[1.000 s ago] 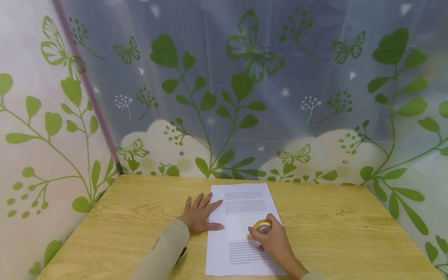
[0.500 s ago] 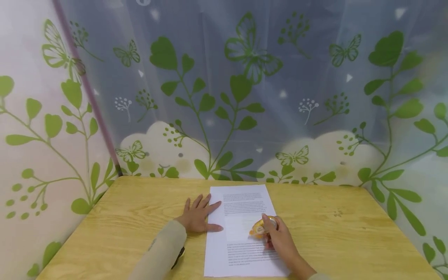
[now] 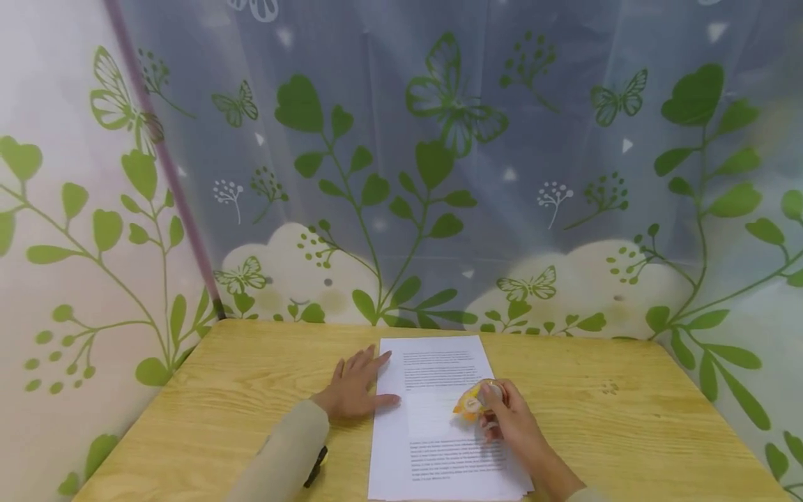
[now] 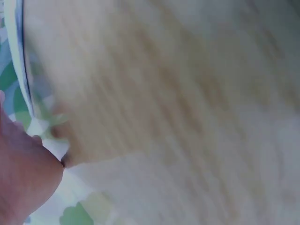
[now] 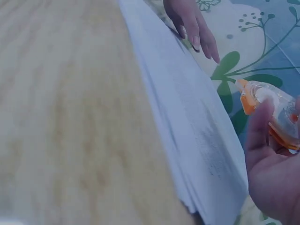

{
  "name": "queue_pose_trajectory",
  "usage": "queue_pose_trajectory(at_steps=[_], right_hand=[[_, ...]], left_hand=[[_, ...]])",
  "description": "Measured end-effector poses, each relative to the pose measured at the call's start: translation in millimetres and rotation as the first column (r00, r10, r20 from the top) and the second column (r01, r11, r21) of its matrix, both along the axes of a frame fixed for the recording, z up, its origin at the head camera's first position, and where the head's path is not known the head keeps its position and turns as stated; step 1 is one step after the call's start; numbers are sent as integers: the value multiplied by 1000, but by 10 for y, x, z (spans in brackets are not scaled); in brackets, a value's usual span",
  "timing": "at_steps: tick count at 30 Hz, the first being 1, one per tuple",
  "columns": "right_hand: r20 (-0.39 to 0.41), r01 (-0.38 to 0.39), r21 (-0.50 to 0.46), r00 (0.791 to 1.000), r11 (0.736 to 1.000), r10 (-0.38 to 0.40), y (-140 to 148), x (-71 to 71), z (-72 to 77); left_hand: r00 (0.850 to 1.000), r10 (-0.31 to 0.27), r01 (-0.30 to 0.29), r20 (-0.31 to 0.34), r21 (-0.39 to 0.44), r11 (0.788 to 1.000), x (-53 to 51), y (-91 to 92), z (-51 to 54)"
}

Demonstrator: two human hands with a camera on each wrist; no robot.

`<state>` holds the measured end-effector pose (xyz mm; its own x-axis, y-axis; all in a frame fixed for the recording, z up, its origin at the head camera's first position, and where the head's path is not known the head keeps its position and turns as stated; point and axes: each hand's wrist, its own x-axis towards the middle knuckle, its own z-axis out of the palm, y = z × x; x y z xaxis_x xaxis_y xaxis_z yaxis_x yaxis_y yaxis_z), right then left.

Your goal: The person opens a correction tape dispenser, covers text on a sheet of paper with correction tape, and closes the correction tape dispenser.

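A stack of white paper sheets (image 3: 392, 446) with printed text lies on the table, with a band bare of print across its middle. My left hand (image 3: 353, 388) is at the stack's left edge, its thumb and a finger reaching over the paper. In the left wrist view only part of that hand (image 4: 28, 173) shows. My right hand (image 3: 521, 427) grips an orange and clear correction tape (image 3: 467, 404) over the right half of the sheet. From the right wrist, the correction tape (image 5: 274, 105) appears held above the paper, its orange tip apart from it.
The light wooden table (image 3: 602, 432) extends on both sides of the paper. Behind it hangs a curtain (image 3: 376, 209) printed with leaves, butterflies and clouds. A dark strap (image 3: 316, 468) shows by the left sleeve (image 3: 282, 446).
My right hand has shifted a little right with the correction tape, which has turned so its flat side shows. The left hand's fingers have drawn slightly back from the text. The head view shifted slightly.
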<state>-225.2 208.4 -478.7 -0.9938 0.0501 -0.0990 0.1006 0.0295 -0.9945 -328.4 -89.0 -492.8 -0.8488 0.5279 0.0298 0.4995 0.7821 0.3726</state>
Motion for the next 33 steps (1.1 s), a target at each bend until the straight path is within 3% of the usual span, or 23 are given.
queue_pose_trajectory(at_steps=[6, 12, 16, 20, 27, 30, 33], right_hand=[[-56, 65, 97, 997, 993, -60, 54, -67, 100], [-82, 35, 91, 996, 995, -27, 62, -119, 198], [-113, 28, 77, 993, 997, -20, 50, -148, 254], [-126, 33, 67, 992, 997, -24, 34, -163, 281], [-136, 53, 54, 990, 997, -45, -35, -161, 310], [-135, 58, 37, 989, 998, -52, -71, -160, 321], [-134, 47, 22, 990, 999, -44, -108, -157, 323]], left_hand=[[998, -7, 12, -65, 68, 998, 10, -70, 135], [1000, 19, -16, -17, 181, 983, 72, -60, 267], [999, 10, -22, 42, 291, 957, 134, 28, 331], [991, -31, -26, 132, 409, 912, 218, 152, 372], [972, -119, -12, 205, 545, 838, 342, 366, 390], [957, -151, -32, 248, 607, 794, 393, 469, 385], [930, -177, -91, 323, 666, 741, 449, 579, 375]])
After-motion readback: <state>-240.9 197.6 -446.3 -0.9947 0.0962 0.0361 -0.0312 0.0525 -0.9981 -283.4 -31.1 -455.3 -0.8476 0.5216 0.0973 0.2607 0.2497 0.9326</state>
